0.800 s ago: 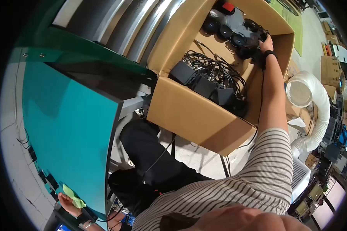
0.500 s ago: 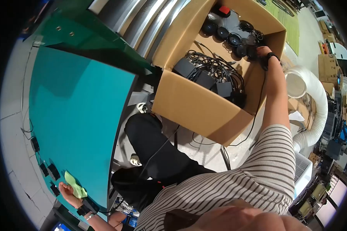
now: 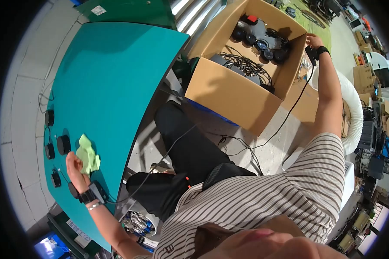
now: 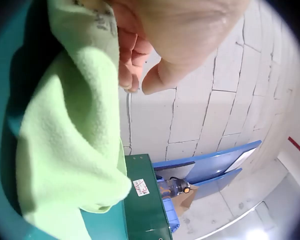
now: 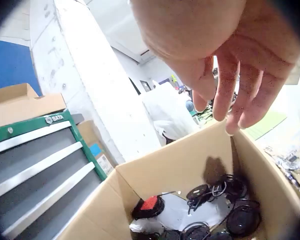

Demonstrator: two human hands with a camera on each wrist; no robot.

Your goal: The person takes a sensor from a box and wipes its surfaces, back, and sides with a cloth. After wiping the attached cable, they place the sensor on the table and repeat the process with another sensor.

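Observation:
My right hand (image 3: 315, 42) hovers at the far right corner of a cardboard box (image 3: 233, 95), its fingers loosely bent and holding nothing in the right wrist view. Inside the box lie several round black devices with thin cables (image 5: 242, 220), and a heap of black cables (image 3: 250, 64) with black blocks sits nearer me. On the teal tabletop, my left hand (image 3: 76, 170) is beside a crumpled light green cloth (image 3: 89, 156). Its fingers curl loosely, and the left wrist view shows no object between thumb and fingers. Several black discs (image 3: 63, 144) sit around that hand.
A green metal drawer cabinet (image 5: 45, 155) stands left of the box. Beyond the right arm curves a white ribbed hose (image 3: 352, 99). Black cords (image 3: 242, 149) trail over the floor below the box. A bin of small parts (image 3: 138, 223) stands under the table edge.
My right hand has come up from among the round black devices to the box's corner, holding nothing. The head view has swung left, showing more of the teal table; the left hand remains by the cloth.

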